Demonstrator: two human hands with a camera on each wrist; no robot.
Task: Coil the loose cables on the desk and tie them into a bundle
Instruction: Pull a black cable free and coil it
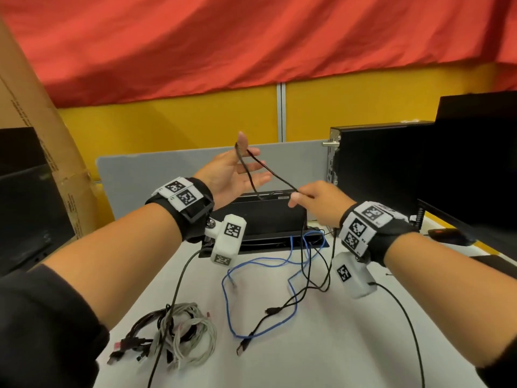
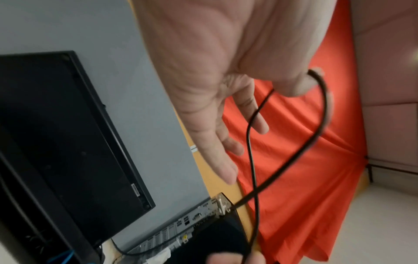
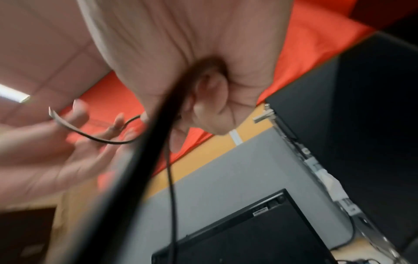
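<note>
Right wrist view: black cable [image 3: 144, 157] and my left hand [image 3: 45, 151] smeared by blur. My right hand [image 1: 321, 205] covers its own grip point. Strand count in the coiled bundle [image 1: 181, 334] on the counter [image 1: 321, 359]: indeterminate.

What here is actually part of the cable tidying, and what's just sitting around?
In the job: black cable, left hand, right hand, blue cable, coiled bundle.
Lying about: computer tower, monitor, cardboard box, red cloth.
</note>
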